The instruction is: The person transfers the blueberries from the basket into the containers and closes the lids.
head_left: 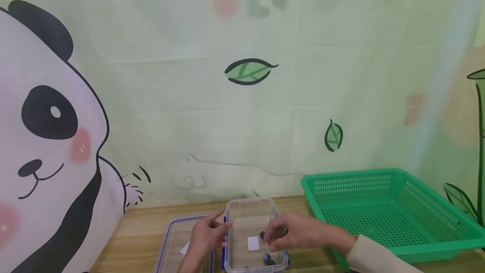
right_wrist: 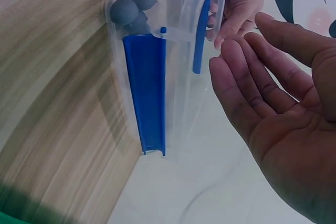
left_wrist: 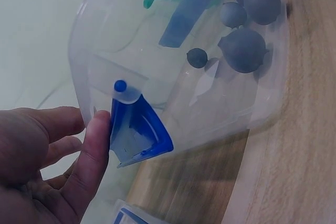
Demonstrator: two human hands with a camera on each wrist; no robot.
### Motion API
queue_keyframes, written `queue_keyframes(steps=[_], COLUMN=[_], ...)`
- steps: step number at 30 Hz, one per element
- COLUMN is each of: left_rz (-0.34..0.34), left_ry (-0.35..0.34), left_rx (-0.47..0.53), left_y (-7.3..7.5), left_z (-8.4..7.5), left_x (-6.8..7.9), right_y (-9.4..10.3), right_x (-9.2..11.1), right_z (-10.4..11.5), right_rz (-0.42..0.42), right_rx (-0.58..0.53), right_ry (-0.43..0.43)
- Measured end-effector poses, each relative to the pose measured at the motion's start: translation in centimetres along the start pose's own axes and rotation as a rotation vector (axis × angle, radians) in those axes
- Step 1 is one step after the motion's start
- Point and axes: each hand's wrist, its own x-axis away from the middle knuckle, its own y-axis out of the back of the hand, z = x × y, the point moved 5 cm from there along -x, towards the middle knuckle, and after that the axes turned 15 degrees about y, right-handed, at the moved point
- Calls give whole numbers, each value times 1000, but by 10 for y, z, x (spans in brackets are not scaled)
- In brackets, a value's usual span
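Observation:
A clear plastic box [head_left: 255,218] with blue side latches [left_wrist: 139,129] stands uncovered on the table. Several dark blueberries [left_wrist: 244,50] lie on its bottom, mostly toward the near right. My left hand [head_left: 206,237] holds the box's left wall at the rim, thumb over the edge and a finger beside the latch. Over the box's right side hovers my right hand [head_left: 293,231], its fingers loosely bent; in the right wrist view the palm [right_wrist: 294,140] holds nothing. A white label [head_left: 253,243] shows at the box's bottom.
Left of the box lies a clear lid [head_left: 172,233] with a blue seal, partly behind the left hand. A green slotted basket [head_left: 379,243] stands at the right. Behind the wooden table [head_left: 140,222] hangs a printed panda backdrop [head_left: 170,108].

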Motion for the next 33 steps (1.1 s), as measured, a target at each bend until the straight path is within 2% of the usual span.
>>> queue_keyframes(steps=[7, 14, 23, 33], left_rz=[-7, 0, 13, 29], left_ry=[6, 6, 11, -1], left_rx=[1, 16, 7, -5], left_y=[0, 0, -2, -2], left_z=[0, 1, 3, 2], left_x=[0, 0, -3, -4], right_y=[9, 23, 47, 61], right_x=[2, 9, 19, 30], right_z=[7, 14, 18, 19], right_rz=[-31, -67, -131, -169], right_rx=[24, 32, 178, 181], right_ry=[-19, 0, -37, -54])
